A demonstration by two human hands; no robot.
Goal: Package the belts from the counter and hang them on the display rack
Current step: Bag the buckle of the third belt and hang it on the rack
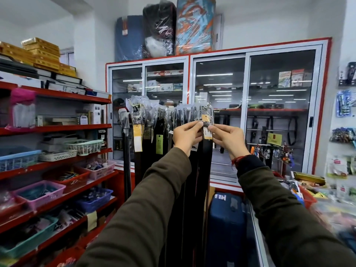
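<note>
A black belt [207,157] is seen hanging vertically, long axis running 12 to 6 o'clock, at the right end of the belt row [154,128]. Its buckle end is pinched in the grip of the left hand [185,135] and the right hand [228,139], at its tags [207,132]. Open room lies at 3 o'clock before the glass cabinet [277,112]. The rack bar is hidden by plastic wraps; the belt's lower end is cut off behind the sleeves [154,209].
</note>
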